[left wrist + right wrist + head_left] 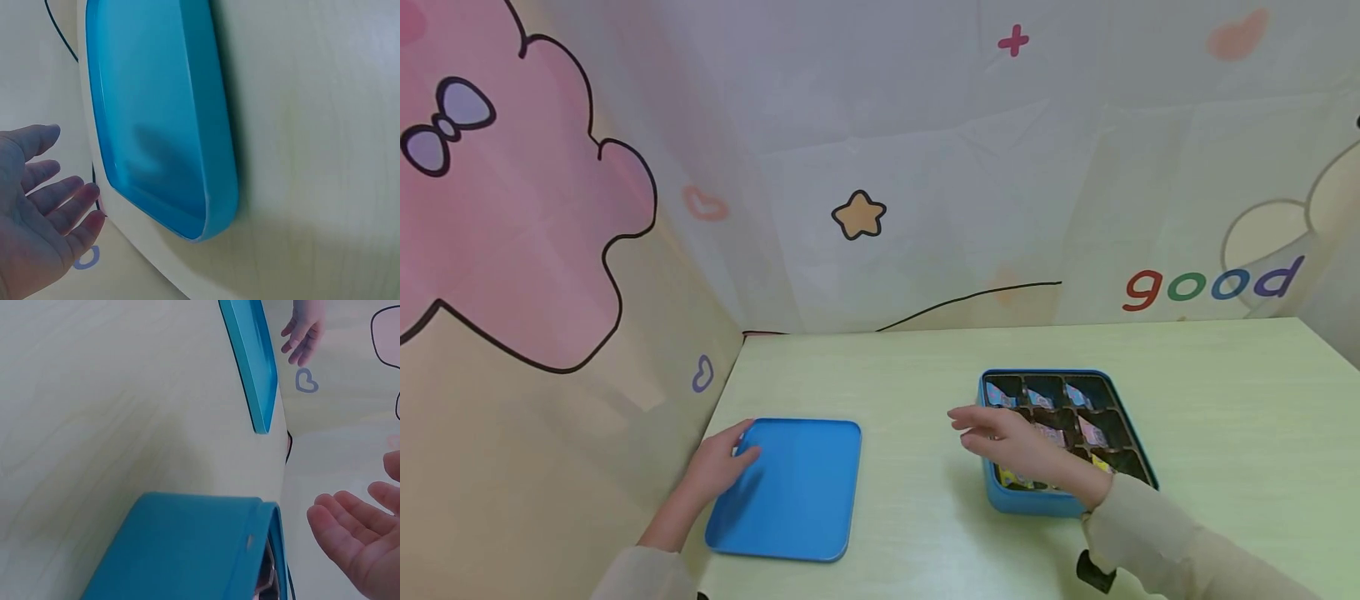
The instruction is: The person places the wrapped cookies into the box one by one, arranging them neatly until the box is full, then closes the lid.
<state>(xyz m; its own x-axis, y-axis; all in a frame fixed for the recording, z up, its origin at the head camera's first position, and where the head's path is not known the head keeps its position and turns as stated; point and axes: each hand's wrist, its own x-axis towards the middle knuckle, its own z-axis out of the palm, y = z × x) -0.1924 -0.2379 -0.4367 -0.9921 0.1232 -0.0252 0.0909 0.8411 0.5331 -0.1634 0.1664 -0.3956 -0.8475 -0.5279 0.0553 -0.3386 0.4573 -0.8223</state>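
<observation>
A shallow blue lid (797, 492) lies on the left of the table, inner side up with its rim raised. My left hand (721, 460) hovers over its left edge with fingers spread, apart from it in the left wrist view. On the right stands a blue box (1037, 503) with a dark divided tray (1108, 414) inside. Several small wrapped packets, blue, pink (1092, 432) and yellow, lie in its compartments. My right hand (1015, 437) is held above the box, fingers extended toward the left and holding nothing. It hides part of the compartments.
The pale table (917, 375) meets a patterned cloth (925, 167) at the back and another at the left. The lid lies close to the table's left edge. A strip of table separates lid and box.
</observation>
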